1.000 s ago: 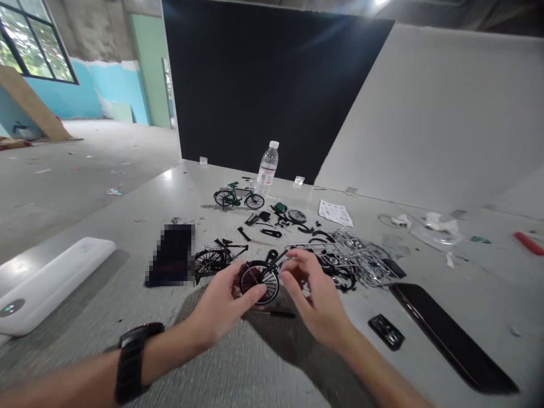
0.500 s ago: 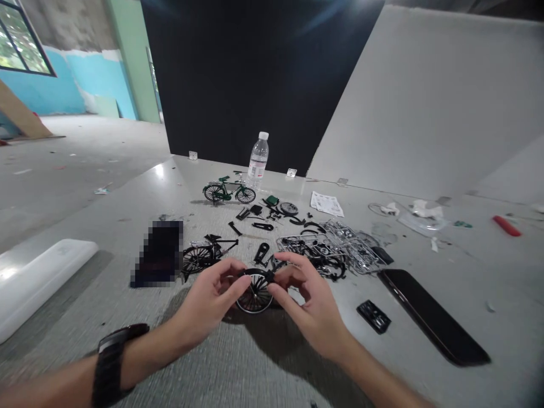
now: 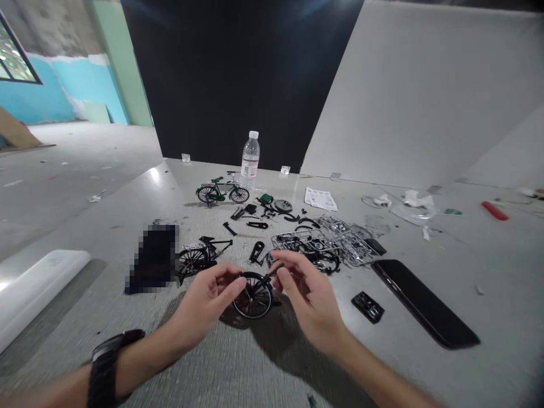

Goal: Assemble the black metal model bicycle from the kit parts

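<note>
My left hand [image 3: 204, 306] pinches the rim of a small black spoked model wheel [image 3: 253, 297] just above the grey table [image 3: 255, 368]. My right hand [image 3: 308, 300] pinches a thin black part [image 3: 272, 272] that sits at the wheel's top right. A half-built black model bicycle [image 3: 199, 258] lies just beyond my left hand. Black and silver part frames [image 3: 327, 243] lie beyond my right hand. I wear a black watch [image 3: 104, 362] on my left wrist.
A finished green model bicycle [image 3: 221, 191] and a water bottle [image 3: 250, 156] stand further back. Loose black parts [image 3: 259, 218], an instruction sheet [image 3: 321, 199], a black phone [image 3: 425, 303], a small black piece [image 3: 368, 306], a blurred dark object [image 3: 153, 258], a white case [image 3: 34, 289] and a red tool [image 3: 494, 211] lie around.
The wheel has turned from facing me flat to standing more upright between my hands. My right fingers have shifted onto the thin part at its top. The view drifted right.
</note>
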Available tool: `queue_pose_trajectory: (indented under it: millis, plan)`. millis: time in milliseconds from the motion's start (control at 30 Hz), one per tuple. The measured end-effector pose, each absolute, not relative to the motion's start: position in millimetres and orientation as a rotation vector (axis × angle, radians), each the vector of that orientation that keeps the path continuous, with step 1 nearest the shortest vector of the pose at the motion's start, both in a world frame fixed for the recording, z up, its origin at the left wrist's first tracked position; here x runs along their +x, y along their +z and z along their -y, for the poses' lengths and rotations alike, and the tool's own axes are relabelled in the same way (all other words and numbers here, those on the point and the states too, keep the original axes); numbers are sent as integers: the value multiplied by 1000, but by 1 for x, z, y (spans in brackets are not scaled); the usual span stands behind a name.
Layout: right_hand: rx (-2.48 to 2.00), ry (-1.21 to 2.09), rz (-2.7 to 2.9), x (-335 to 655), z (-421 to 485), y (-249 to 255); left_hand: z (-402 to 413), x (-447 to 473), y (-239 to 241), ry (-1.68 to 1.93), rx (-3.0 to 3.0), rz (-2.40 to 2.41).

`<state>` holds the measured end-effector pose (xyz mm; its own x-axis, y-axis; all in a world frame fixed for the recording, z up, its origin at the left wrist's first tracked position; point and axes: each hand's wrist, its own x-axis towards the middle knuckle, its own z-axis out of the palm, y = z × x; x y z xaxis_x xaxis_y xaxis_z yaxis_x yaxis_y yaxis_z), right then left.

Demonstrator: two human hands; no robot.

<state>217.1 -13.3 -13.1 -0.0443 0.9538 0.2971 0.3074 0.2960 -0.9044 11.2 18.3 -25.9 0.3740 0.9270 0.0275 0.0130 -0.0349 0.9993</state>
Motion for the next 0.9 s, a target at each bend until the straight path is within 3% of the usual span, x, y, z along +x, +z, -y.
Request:
queue_pose_trajectory:
  millis: [267,467,600,900]
  plan:
    - [-1176,821,1610,211,16,-11,-18,10,-24,1069,1304,-930]
    - [-1203,676,1537,214,13,-12,-19,12,-22,946,1324,-915]
    - [-1172,749,1574,215,13,-13,-20,12,-19,887,1434,-1037]
    - [-1215,686,1820,214,14,-13,-19,10,-20,962,1403,-1022]
